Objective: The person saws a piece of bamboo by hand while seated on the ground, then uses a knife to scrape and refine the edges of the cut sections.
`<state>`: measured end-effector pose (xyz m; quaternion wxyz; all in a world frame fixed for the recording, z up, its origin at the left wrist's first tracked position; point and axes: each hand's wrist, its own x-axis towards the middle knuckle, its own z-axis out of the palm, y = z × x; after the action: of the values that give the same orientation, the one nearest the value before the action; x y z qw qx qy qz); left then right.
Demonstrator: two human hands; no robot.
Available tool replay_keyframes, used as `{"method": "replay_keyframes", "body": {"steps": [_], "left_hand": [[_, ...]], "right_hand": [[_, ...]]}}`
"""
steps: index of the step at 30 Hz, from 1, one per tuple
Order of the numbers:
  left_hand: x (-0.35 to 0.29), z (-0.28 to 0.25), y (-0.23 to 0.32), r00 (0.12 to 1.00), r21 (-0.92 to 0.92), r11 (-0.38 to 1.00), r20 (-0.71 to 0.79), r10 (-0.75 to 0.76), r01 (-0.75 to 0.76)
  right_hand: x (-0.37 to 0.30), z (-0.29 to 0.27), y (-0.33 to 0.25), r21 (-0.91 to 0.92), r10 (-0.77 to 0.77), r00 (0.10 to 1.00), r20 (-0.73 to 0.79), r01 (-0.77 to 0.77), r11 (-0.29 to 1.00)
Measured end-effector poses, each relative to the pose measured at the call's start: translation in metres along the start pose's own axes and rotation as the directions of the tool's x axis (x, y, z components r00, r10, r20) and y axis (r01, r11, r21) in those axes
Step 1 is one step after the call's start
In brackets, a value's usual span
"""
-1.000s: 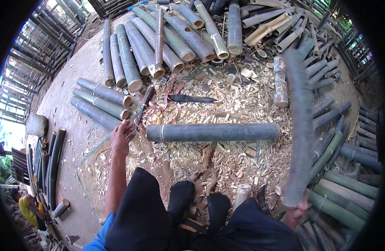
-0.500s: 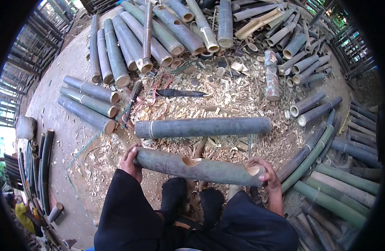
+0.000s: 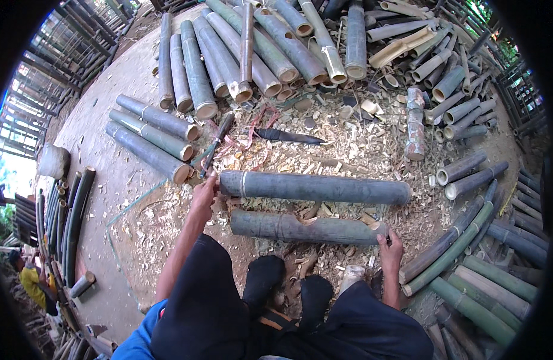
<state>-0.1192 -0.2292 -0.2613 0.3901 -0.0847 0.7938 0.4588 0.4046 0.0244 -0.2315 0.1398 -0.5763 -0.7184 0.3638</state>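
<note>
Over pale, splintery shavings, my right fingers hold the hollow, notched bamboo tube, now nearer the plain tube; my left fingers, since off it, are by the latter's end, grip unclear.

Whether the left fingers touch the far tube is unclear. Below the right fingers, a knee hides some forearm. Beyond both, a green tube is cut by the top edge; well left of them, a co-worker shows too small for detail.
</note>
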Motion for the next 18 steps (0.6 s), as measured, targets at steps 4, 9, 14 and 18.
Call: {"method": "replay_keyframes", "body": {"steps": [4,9,14,18], "left_hand": [[0.016,-0.012,-0.015,0.933,-0.305,0.911,0.139,0.332,-0.278],[-0.002,-0.009,-0.039,0.867,-0.207,0.952,0.404,0.292,-0.225],[-0.009,0.005,-0.023,0.936,-0.011,0.99,0.325,0.135,-0.139],[-0.021,0.017,-0.012,0.941,-0.132,0.981,0.292,0.173,-0.14]], "right_hand": [[0.0,0.007,-0.018,-0.118,0.028,1.0,0.003,-0.028,0.993],[-0.009,0.007,0.024,0.17,0.188,0.981,-0.036,-0.18,0.969],[-0.023,0.022,0.037,0.418,0.243,0.969,-0.042,-0.204,0.885],[-0.025,0.021,0.033,0.468,0.246,0.969,0.003,-0.219,0.856]]}}
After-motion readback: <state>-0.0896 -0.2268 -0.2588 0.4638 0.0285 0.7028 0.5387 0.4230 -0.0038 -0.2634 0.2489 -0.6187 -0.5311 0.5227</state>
